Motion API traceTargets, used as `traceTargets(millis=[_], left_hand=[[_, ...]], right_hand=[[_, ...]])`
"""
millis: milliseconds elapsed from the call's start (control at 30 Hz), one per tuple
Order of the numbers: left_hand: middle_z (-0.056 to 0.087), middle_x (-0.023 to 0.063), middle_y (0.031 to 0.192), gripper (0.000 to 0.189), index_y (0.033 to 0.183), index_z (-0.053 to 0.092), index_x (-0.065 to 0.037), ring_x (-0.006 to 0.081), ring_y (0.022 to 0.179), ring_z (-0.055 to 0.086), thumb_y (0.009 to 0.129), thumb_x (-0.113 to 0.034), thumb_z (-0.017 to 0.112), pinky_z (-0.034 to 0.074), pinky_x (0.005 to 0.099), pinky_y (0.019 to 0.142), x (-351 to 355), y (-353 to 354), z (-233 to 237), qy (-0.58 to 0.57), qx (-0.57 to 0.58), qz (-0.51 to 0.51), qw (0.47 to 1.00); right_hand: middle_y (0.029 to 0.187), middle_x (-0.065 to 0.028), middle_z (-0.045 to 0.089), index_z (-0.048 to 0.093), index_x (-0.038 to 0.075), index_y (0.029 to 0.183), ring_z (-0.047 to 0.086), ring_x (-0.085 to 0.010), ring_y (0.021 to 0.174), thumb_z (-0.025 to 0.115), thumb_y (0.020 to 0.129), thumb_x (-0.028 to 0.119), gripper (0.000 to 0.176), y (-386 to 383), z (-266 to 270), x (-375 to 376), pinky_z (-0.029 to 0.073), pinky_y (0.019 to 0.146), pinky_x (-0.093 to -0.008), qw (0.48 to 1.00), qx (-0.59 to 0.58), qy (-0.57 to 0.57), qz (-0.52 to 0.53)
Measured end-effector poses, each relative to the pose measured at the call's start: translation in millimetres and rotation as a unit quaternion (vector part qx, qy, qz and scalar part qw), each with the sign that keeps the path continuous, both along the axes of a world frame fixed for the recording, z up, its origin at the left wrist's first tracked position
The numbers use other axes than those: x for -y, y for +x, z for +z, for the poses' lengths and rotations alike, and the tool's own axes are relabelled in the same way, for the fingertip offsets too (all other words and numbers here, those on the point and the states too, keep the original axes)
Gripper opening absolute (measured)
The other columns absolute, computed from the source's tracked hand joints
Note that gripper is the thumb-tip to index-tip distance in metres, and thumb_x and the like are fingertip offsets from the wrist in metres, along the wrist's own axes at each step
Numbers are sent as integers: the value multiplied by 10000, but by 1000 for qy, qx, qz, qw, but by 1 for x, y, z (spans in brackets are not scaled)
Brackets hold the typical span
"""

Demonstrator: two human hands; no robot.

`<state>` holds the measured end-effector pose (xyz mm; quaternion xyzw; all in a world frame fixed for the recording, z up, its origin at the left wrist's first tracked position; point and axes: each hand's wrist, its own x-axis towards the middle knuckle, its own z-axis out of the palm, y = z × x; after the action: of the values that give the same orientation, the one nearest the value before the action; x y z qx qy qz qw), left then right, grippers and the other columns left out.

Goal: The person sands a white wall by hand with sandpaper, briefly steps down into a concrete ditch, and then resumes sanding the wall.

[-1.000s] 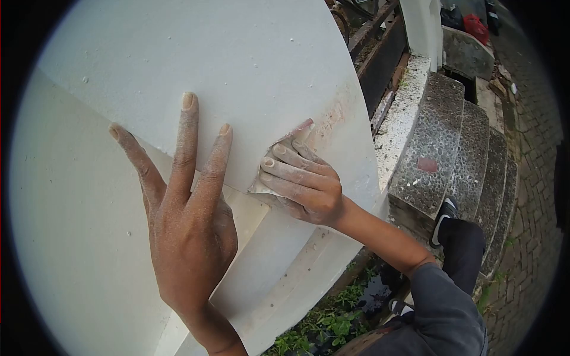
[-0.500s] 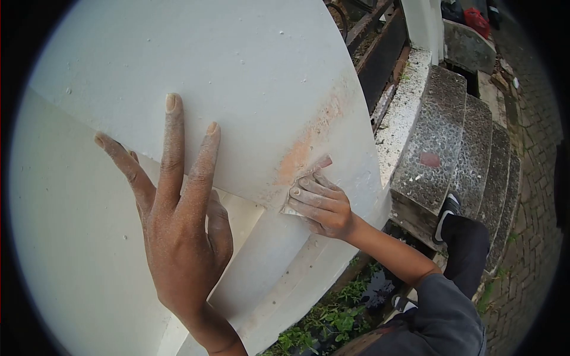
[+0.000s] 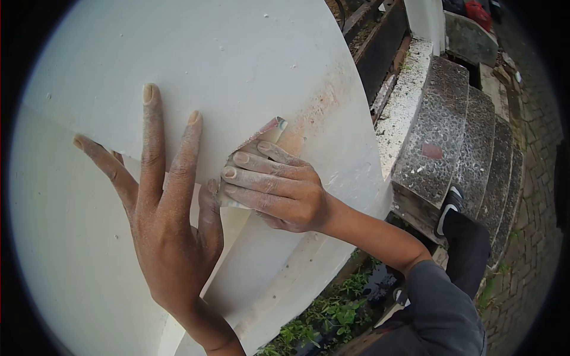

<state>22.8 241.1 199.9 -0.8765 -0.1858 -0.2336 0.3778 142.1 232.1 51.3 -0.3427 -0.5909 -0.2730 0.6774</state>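
My right hand point(image 3: 279, 190) presses a folded sheet of sandpaper point(image 3: 254, 137) flat against the white wall point(image 3: 237, 53). Its fingers lie over the sheet, and one reddish-edged corner curls up above them. White dust coats both hands. Beside it on the left, my left hand point(image 3: 172, 225) rests by the wall's edge with its fingers spread and nothing in them. The left thumb is close to the lower left side of the sandpaper. A rough, orange-brown patch point(image 3: 314, 115) shows on the wall just right of the sheet.
Speckled stone steps point(image 3: 430, 118) descend at the right, with a small reddish square piece point(image 3: 432, 151) lying on top. My foot in a dark shoe point(image 3: 451, 204) is on a step. Green plants point(image 3: 332, 317) grow below the wall. A brick-paved path point(image 3: 537, 178) runs along the far right.
My right hand has slid left across the wall with the sandpaper, off the orange-brown patch and close to the left thumb. My left hand has shifted slightly left in view, still spread.
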Motion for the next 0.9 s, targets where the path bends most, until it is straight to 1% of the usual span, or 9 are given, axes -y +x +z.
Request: traceTargets(millis=[33,67,167,267,367,533,633,667,900], left_hand=[[337,11,1472,615,1281,538,-228,378,1405,24,727,35,592,170,607,1093,1,-1,1,-7,-2,5,1000],[338,9,1471,611,1280,538,-228,376,1405,26,729,29,594,166,605,1094,1,-1,2,-10,-1,8,1000],[344,7,1468,597,1279,540,-230,372,1406,33,738,17,599,165,598,1098,1,-4,5,6,-11,9,1000],[349,10,1465,573,1276,542,-232,371,1406,34,750,-16,607,166,597,1100,0,-1,1,13,-2,4,1000],[348,8,1465,551,1274,545,-230,370,1406,34,759,-43,608,181,599,1094,0,-3,1,-3,-2,-3,1000],[343,1,1469,578,1272,546,-235,372,1406,27,742,-11,603,193,605,1090,0,-3,3,1,-9,2,1000],[345,0,1467,598,1273,545,-236,380,1404,24,732,13,601,204,605,1087,-1,-3,1,1,-13,3,1000],[347,0,1467,604,1273,544,-237,382,1403,24,729,19,601,207,605,1086,-1,-4,2,2,-9,-1,1000],[344,-8,1468,613,1273,542,-244,389,1400,44,733,44,567,226,597,1083,-3,-4,2,5,-8,-2,1000]], right_hand=[[1134,-70,634,661,75,1019,559,-257,1143,630,736,84,285,-1,-5,2,440,972,-457,1000,0,-6,-4],[1131,-76,635,661,69,1018,563,-261,1138,628,737,82,284,-6,-43,3,437,974,-456,999,-13,-38,-2],[1095,-76,654,670,71,1003,596,-264,1089,628,754,82,253,-9,-43,4,445,971,-452,999,-34,-36,-12],[1056,-62,671,677,94,992,613,-253,1062,632,772,91,225,1,7,1,458,964,-446,999,-36,0,-17],[1072,-72,665,674,86,993,606,-259,1076,629,769,85,228,-9,-48,8,458,956,-446,997,-49,-51,-17],[1080,-69,662,678,86,985,599,-265,1086,625,770,91,221,2,-2,1,453,966,-446,999,-31,-2,-42],[1079,-71,662,678,86,988,596,-268,1092,624,769,89,226,-4,-12,5,452,967,-445,998,-42,-22,-32],[1078,-71,662,678,86,987,598,-269,1087,625,769,91,225,-11,-38,8,451,968,-452,998,-43,-56,-5],[1089,-76,657,679,86,961,592,-266,1097,634,771,94,195,6,10,-2,454,951,-448,998,-32,7,-58]])
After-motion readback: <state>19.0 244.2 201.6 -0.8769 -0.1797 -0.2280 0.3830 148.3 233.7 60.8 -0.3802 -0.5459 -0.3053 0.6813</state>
